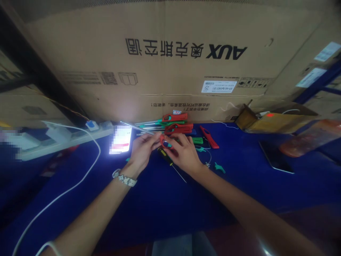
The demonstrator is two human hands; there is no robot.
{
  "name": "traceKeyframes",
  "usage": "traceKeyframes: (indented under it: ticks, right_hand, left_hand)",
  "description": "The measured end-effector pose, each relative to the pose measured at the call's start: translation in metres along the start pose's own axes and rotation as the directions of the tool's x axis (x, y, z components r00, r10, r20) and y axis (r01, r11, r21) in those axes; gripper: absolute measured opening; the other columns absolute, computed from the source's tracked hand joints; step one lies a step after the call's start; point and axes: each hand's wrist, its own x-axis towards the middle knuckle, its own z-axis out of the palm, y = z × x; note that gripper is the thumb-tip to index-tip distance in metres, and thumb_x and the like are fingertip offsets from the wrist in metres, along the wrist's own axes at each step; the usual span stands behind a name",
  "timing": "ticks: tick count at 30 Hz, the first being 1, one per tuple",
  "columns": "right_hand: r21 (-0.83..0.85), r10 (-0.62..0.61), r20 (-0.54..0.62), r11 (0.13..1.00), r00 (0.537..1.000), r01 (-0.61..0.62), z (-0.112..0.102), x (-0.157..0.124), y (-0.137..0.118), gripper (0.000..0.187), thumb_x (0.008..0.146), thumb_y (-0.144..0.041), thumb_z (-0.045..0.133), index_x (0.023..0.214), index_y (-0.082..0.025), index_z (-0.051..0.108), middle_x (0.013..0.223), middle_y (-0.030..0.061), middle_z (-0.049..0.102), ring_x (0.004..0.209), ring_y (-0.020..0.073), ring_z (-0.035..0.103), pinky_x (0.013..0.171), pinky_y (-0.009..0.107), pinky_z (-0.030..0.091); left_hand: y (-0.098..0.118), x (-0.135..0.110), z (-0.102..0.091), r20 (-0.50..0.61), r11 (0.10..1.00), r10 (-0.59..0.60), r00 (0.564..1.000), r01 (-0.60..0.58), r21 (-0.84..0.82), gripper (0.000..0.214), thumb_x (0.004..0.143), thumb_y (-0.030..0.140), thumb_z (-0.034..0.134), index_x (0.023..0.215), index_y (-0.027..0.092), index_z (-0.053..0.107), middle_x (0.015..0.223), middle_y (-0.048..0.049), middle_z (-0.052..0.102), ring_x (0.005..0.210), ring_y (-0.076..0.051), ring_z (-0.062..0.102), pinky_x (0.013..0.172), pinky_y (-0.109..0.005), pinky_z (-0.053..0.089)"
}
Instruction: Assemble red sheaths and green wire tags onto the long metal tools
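Between both hands is a red long-necked gas lighter (pixel 162 139), its metal tube pointing up and left. My left hand (pixel 141 151) pinches it near the base of the tube. The fingers of my right hand (pixel 185 151) close on its red body around the trigger opening. A black and yellow screwdriver (pixel 168 161) lies on the table just under my hands, its shaft toward me. Behind them is a pile of red and green lighters (pixel 176 117). A loose red casing (pixel 209 137) and a small teal trigger piece (pixel 220 168) lie to the right.
A lit phone (pixel 121 139) stands left of my hands, beside a white power strip (pixel 69 140) with a white cable. To the right are a dark phone (pixel 275 156), a bottle (pixel 311 138) and an open cardboard box (pixel 277 121). A large carton (pixel 165 71) walls off the blue table's back.
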Motion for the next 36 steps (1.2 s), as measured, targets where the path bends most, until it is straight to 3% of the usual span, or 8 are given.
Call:
traceKeyframes:
  ticks: [6, 9, 11, 15, 21, 25, 31, 36]
  right_hand:
    - [0.086, 0.015, 0.008, 0.996, 1.000, -0.016, 0.000, 0.003, -0.001, 0.037, 0.097, -0.035, 0.054, 0.133, -0.024, 0.058, 0.129, 0.0083, 0.067, 0.117, 0.0234, 0.061, 0.098, 0.040, 0.043]
    - [0.112, 0.124, 0.019, 0.986, 0.992, -0.125, -0.011, 0.005, 0.001, 0.051, 0.091, -0.045, 0.060, 0.136, -0.022, 0.056, 0.122, 0.0097, 0.071, 0.103, 0.0249, 0.069, 0.087, 0.036, 0.050]
    - [0.104, 0.207, 0.049, 0.972, 0.977, -0.212, -0.020, 0.007, 0.005, 0.048, 0.089, -0.050, 0.060, 0.128, -0.021, 0.063, 0.104, 0.0090, 0.076, 0.086, 0.0252, 0.072, 0.074, 0.033, 0.051]
    - [0.227, 0.196, 0.198, 0.944, 0.960, -0.240, -0.031, 0.007, 0.016, 0.035, 0.094, -0.050, 0.055, 0.109, -0.021, 0.067, 0.078, 0.0039, 0.075, 0.065, 0.0186, 0.069, 0.062, 0.027, 0.046]
    - [0.351, 0.163, 0.181, 0.910, 0.970, -0.219, -0.021, 0.002, 0.015, 0.025, 0.091, -0.045, 0.061, 0.091, -0.021, 0.058, 0.062, -0.0031, 0.062, 0.051, 0.0119, 0.055, 0.054, 0.022, 0.038]
    - [0.405, 0.155, 0.126, 0.894, 0.980, -0.194, -0.017, 0.001, 0.010, 0.024, 0.091, -0.044, 0.060, 0.087, -0.021, 0.055, 0.061, -0.0044, 0.057, 0.048, 0.0099, 0.048, 0.052, 0.022, 0.036]
    - [0.452, 0.190, 0.094, 0.866, 0.977, -0.212, -0.015, 0.001, 0.003, 0.024, 0.092, -0.044, 0.059, 0.087, -0.021, 0.055, 0.064, -0.0027, 0.058, 0.050, 0.0106, 0.049, 0.052, 0.023, 0.037]
    - [0.496, 0.214, 0.185, 0.822, 0.959, -0.280, -0.016, 0.002, -0.002, 0.028, 0.092, -0.050, 0.058, 0.093, -0.022, 0.056, 0.064, -0.0026, 0.060, 0.051, 0.0127, 0.054, 0.053, 0.023, 0.038]
  left_hand:
    - [0.000, 0.002, -0.001, -0.030, 1.000, 0.021, 0.999, -0.021, 0.001, 0.035, 0.053, 0.035, 0.094, 0.065, 0.012, 0.071, 0.070, -0.0024, 0.072, 0.070, -0.011, 0.068, 0.077, -0.026, 0.059]
    - [0.001, 0.004, -0.003, -0.022, 0.997, 0.075, 0.997, -0.075, 0.014, 0.032, 0.058, 0.035, 0.092, 0.066, 0.013, 0.071, 0.071, -0.0020, 0.072, 0.070, -0.011, 0.068, 0.079, -0.027, 0.058]
    - [0.003, 0.005, -0.005, 0.015, 0.993, 0.111, 0.994, -0.111, 0.027, 0.030, 0.062, 0.036, 0.091, 0.070, 0.013, 0.072, 0.074, -0.0035, 0.074, 0.073, -0.013, 0.069, 0.082, -0.029, 0.058]
    - [0.004, 0.007, -0.009, 0.143, 0.988, 0.147, 0.979, -0.152, 0.020, 0.028, 0.070, 0.036, 0.086, 0.085, 0.013, 0.076, 0.087, -0.0079, 0.077, 0.087, -0.019, 0.072, 0.089, -0.035, 0.056]
    - [0.005, 0.005, -0.008, 0.233, 0.993, 0.121, 0.965, -0.120, -0.019, 0.023, 0.077, 0.034, 0.081, 0.090, 0.015, 0.076, 0.098, -0.0097, 0.077, 0.103, -0.023, 0.071, 0.097, -0.036, 0.051]
    - [0.007, 0.003, -0.005, 0.233, 0.995, 0.100, 0.967, -0.094, -0.037, 0.022, 0.078, 0.034, 0.081, 0.088, 0.016, 0.074, 0.099, -0.0083, 0.077, 0.102, -0.022, 0.071, 0.097, -0.035, 0.051]
    - [0.006, -0.003, 0.000, 0.272, 0.996, 0.055, 0.961, -0.034, -0.079, 0.030, 0.076, 0.037, 0.082, 0.096, 0.018, 0.073, 0.098, -0.0067, 0.076, 0.097, -0.020, 0.071, 0.090, -0.033, 0.055]
    - [0.007, -0.004, 0.004, 0.202, 0.995, 0.097, 0.975, -0.089, -0.047, 0.033, 0.069, 0.038, 0.086, 0.089, 0.015, 0.073, 0.089, -0.0083, 0.076, 0.092, -0.022, 0.073, 0.084, -0.033, 0.057]
